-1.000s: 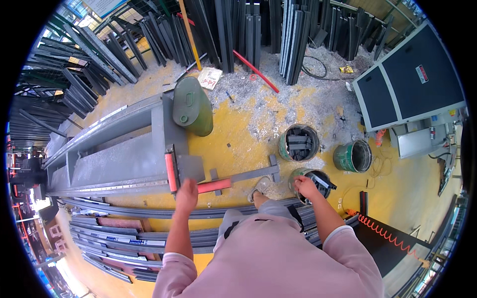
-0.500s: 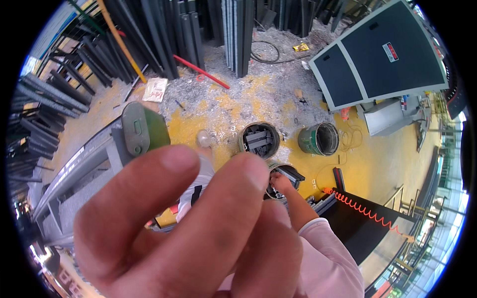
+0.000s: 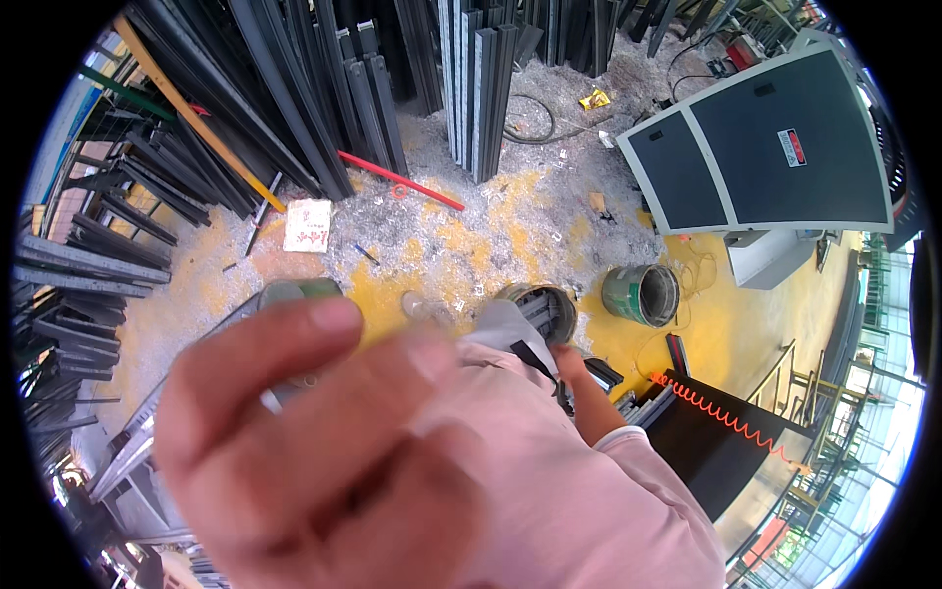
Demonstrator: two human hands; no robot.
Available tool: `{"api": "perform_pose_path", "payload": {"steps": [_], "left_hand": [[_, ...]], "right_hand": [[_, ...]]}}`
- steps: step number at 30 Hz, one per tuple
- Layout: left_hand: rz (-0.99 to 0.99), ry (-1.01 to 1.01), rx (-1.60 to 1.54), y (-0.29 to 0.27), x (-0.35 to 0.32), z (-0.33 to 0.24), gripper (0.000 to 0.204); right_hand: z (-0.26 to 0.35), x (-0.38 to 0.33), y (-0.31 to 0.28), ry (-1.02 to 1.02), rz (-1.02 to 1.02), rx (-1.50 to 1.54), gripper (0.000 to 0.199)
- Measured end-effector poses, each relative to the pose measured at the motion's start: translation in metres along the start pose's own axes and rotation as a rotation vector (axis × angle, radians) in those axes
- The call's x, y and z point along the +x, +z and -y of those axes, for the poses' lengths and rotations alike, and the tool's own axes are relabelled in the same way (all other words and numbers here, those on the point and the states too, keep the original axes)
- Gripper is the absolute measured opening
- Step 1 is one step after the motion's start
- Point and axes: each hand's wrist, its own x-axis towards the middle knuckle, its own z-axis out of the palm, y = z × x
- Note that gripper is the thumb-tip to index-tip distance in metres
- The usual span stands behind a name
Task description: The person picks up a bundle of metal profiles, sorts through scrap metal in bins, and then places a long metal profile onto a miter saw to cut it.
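Our left hand (image 3: 314,442) curls near the lens; our right hand (image 3: 566,363) sits at four o'clock, the bucket of offcuts (image 3: 569,306) at its eleven. Whether either's fingers grip anything, we cannot tell. We should mind cut edges.

Floor (image 3: 726,339): was yellow, strewn with silvery scrap (image 3: 579,152) across its far part
Red bar (image 3: 412,185): lay slantwise, upper end by the upright dark profiles (image 3: 491,98)
White packet (image 3: 308,226): lay flat, left of the bar
Yellow wrapper (image 3: 594,100): lay near the black cable loop (image 3: 552,124)
Green bucket (image 3: 623,296): stood right of a second bucket (image 3: 567,299), near but apart
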Motion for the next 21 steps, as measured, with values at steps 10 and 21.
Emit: {"api": "perform_pose_path", "payload": {"steps": [10,21], "left_hand": [[1.053,-1.360,0.114,0.164,-0.438,0.145,0.033],[1.006,-2.267,-0.304,0.208,-0.457,0.014,0.025]], "right_hand": [[0.157,0.235,-0.177,0.270,-0.006,0.641,0.037],[0.177,0.354,-0.253,-0.176,-0.011,0.205,0.038]]}}
